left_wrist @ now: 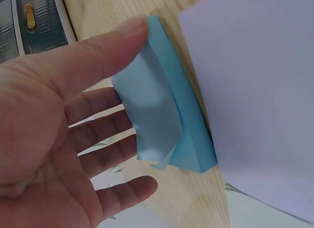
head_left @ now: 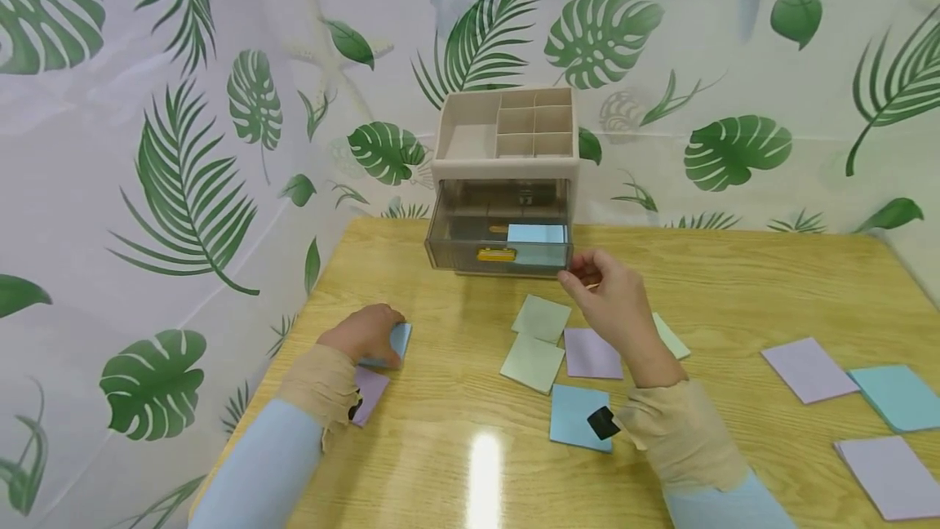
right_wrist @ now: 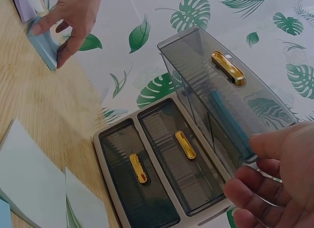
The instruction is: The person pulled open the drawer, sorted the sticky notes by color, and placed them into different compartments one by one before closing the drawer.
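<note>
At the table's left side, my left hand (head_left: 365,335) grips a light blue sticky note pad (head_left: 400,339) by its edges, thumb on one side. In the left wrist view the top sheets of that pad lift away from the rest. A purple pad (left_wrist: 260,90) lies right beside it. My right hand (head_left: 618,300) holds the front right corner of a clear grey drawer (head_left: 458,256), thumb at the front edge and fingers curled. The drawer, pulled out of a beige desktop organizer (head_left: 507,163), has a gold handle (head_left: 496,255) and a blue pad (head_left: 536,233) inside.
Two lower drawers (right_wrist: 159,189) of the organizer are closed. Green pads (head_left: 532,362), a purple pad (head_left: 591,353) and a blue pad (head_left: 576,406) lie mid-table. Further right are purple pads (head_left: 809,370) and a teal pad (head_left: 899,398). Leaf-print cloth (head_left: 624,162) hangs behind.
</note>
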`<state>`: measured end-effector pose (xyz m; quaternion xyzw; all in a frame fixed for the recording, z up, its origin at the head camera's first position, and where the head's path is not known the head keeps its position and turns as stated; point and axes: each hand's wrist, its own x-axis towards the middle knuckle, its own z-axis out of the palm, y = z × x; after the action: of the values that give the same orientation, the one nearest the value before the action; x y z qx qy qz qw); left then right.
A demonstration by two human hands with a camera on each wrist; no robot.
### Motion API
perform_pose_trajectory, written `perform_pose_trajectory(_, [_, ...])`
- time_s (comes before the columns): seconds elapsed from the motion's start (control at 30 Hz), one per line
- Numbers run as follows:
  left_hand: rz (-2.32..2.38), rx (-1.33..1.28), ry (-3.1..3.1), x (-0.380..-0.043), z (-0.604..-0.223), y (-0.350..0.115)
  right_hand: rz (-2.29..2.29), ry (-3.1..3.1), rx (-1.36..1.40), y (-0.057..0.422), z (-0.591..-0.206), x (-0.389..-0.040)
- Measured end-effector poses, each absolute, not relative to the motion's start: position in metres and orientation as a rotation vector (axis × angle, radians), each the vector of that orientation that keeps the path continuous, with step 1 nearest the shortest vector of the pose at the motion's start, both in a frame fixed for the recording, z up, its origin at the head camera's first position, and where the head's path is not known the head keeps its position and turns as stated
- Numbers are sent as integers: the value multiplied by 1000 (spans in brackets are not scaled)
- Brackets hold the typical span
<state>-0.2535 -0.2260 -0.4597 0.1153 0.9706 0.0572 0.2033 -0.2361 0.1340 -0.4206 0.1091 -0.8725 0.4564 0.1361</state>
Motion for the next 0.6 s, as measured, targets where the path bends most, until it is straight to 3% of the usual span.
perform_pose_trajectory(0.6, [178,281,2724,-256,-463,-227,1321,-2531,320,137,-424,-236])
